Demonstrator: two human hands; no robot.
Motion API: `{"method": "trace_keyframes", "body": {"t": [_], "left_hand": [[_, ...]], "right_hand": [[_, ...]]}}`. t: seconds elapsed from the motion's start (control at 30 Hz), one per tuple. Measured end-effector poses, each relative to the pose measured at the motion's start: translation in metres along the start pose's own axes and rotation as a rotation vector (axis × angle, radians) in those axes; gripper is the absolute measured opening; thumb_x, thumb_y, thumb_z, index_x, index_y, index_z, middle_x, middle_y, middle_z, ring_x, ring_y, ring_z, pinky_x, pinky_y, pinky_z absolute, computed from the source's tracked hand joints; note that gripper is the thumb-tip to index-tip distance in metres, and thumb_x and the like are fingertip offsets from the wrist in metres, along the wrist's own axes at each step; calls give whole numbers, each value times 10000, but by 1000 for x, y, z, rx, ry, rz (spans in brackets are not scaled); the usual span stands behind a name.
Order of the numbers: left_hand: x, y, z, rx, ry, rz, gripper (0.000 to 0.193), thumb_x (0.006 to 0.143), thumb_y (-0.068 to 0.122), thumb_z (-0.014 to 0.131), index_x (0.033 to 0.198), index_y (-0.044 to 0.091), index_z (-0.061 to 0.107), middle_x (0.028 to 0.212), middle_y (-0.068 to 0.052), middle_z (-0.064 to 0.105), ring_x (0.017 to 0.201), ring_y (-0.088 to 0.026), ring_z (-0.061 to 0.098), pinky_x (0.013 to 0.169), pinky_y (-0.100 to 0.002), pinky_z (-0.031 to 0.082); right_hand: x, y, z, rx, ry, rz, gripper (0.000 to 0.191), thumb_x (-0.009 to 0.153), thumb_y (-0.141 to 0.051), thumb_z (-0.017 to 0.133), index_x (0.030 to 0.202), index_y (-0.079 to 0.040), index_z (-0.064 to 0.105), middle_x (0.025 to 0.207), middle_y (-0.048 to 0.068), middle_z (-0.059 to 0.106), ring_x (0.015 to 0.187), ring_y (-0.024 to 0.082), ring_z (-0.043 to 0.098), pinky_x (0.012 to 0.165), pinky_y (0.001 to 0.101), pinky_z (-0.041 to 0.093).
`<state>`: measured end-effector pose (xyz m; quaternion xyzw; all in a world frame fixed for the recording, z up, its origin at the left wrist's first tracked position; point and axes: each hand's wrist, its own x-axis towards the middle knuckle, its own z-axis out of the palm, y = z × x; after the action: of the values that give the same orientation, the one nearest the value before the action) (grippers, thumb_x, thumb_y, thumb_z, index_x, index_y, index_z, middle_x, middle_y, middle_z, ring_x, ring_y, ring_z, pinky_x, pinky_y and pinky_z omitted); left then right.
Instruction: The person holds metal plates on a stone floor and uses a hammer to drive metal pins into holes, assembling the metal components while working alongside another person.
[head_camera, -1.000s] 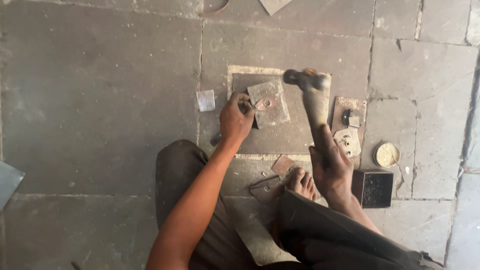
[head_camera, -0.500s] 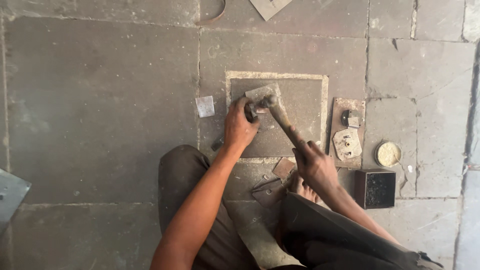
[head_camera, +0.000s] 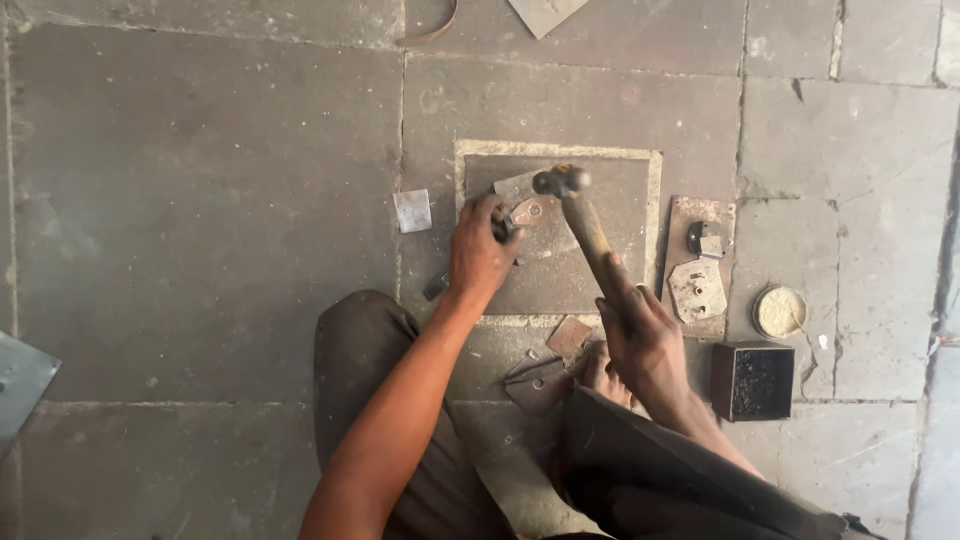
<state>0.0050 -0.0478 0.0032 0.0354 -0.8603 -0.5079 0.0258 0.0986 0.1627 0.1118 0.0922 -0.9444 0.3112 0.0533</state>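
On the square steel plate (head_camera: 610, 260) set into the stone floor (head_camera: 200, 200), a thin metal workpiece (head_camera: 535, 215) lies flat under hammering. Its outline looks uneven, so shaping appears under way, not finished; several other metal pieces (head_camera: 700, 290) lie to the right on a board. The left hand (head_camera: 480, 250) is clenched on a small tool or the workpiece edge; which cannot be told. The right hand (head_camera: 645, 335) grips the hammer (head_camera: 585, 225) handle, with the hammer head just above the workpiece, beside the left fingers.

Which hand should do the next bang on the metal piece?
Right. The right hand grips the hammer handle, its head above the metal piece. The left hand is busy pinning it.
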Motion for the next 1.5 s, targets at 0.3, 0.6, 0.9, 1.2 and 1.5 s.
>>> {"method": "trace_keyframes", "body": {"t": [0.3,0.6,0.9,1.2,1.5], "left_hand": [[4,1,0,15,-5,20,262,828,113,826,1036,20,699,1054,-170,678,898,-319,711,798,-404,582],[3,8,-4,84,-4,55,179,879,127,794,985,15,701,1017,-159,680,883,-368,694,756,-452,551],[1,9,-3,86,-16,69,166,907,114,762,1017,8,695,1037,-152,686,876,-347,696,745,-438,558],[-2,-3,5,132,-30,79,177,909,147,754,989,5,685,1052,-147,692,800,-318,709,695,-413,569],[-11,-14,8,157,-78,-19,191,1004,226,654,1028,46,715,978,-128,729,787,-266,707,708,-415,574]], "right_hand": [[-4,9,1,0,-34,74,609,988,-168,666,1565,-175,473,884,111,700,684,222,681,607,386,600],[-12,13,3,19,-66,146,613,977,-157,672,1553,-198,468,837,81,656,591,198,619,516,379,542],[-8,13,5,-9,-43,92,589,970,-178,695,1527,-209,507,835,104,653,587,196,623,515,374,540],[-6,20,10,-93,-114,36,550,978,-137,709,1500,-195,549,881,113,700,624,197,643,516,368,566],[-17,22,-13,72,-7,134,652,1017,-134,690,1610,-103,421,1250,275,697,914,260,741,727,351,643]]}}
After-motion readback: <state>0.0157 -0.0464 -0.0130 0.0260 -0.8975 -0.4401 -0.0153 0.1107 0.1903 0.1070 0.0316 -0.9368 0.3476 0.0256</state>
